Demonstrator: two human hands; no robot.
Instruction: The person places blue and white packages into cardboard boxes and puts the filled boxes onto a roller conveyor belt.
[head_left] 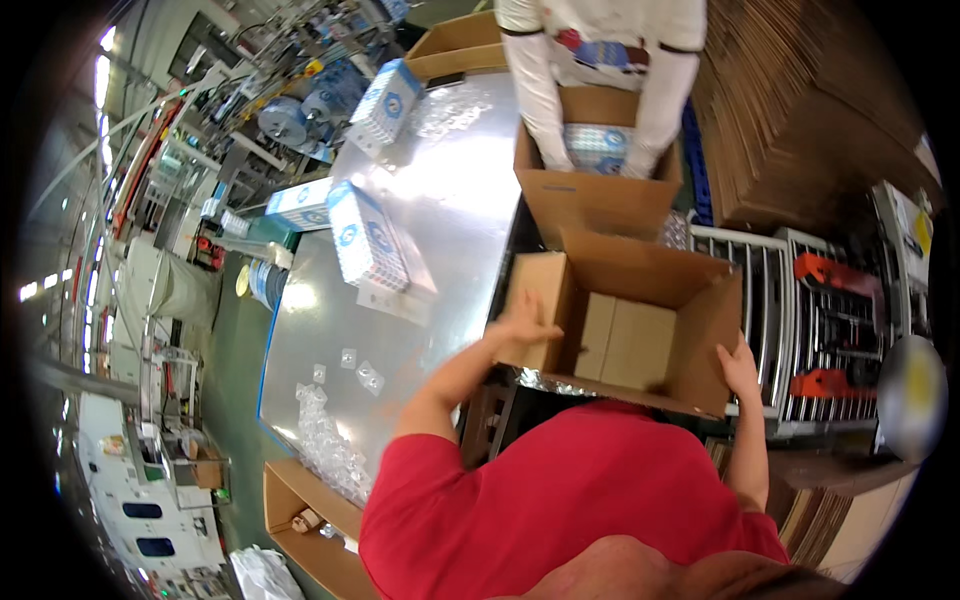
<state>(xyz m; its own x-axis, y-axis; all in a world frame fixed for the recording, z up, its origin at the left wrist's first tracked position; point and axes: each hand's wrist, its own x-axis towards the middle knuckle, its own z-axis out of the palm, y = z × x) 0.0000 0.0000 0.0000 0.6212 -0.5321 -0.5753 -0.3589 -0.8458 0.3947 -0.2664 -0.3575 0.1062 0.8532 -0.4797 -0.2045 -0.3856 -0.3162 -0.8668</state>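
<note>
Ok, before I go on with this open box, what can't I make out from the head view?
- Left hand: palm and grip on the open cardboard box are hidden by the side flap.
- Right hand: fingertips are hidden behind the box's right corner.
- Second box: the co-worker's hands and sleeves cover most of its contents.
- Clear plastic pieces on the metal table: too small and glary to identify.
</note>
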